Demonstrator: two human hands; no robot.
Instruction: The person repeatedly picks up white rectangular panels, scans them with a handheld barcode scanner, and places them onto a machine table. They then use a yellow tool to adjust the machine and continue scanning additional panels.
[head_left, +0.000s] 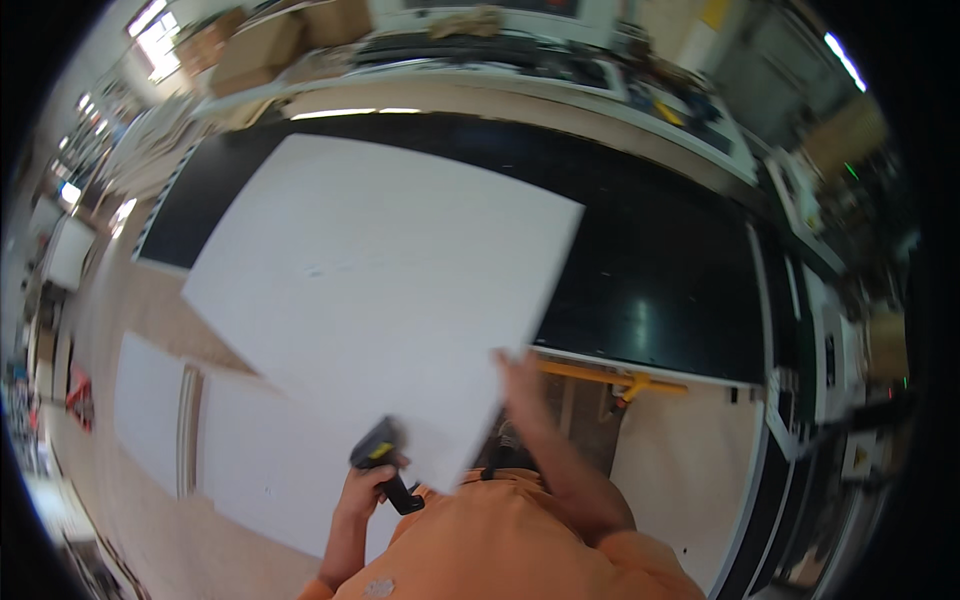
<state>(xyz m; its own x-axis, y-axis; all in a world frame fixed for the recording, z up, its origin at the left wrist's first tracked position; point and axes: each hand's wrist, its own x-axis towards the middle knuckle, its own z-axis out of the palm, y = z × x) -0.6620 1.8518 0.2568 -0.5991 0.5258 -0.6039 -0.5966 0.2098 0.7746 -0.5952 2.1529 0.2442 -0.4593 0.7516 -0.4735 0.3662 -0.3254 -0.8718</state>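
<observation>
My left hand (367, 484) grips the handle of a black handheld scanner (386, 457) with a yellow mark, close to the front part of a large white panel (390, 247). At the panel's right edge is my right hand (517, 375), blurred, with its fingers at the edge; how firmly they close on it is hidden. The panel lies slantwise, partly over a black-topped table (660, 277), and its near corner reaches towards my orange shirt.
More white panels (255, 450) lie low at the left, beside a narrow strip (187, 431). A yellow bar (600, 375) runs under the table's near edge. Machinery (825, 345) stands at the right, cardboard boxes (259, 52) at the upper left, and a red pallet jack (79, 401) far left.
</observation>
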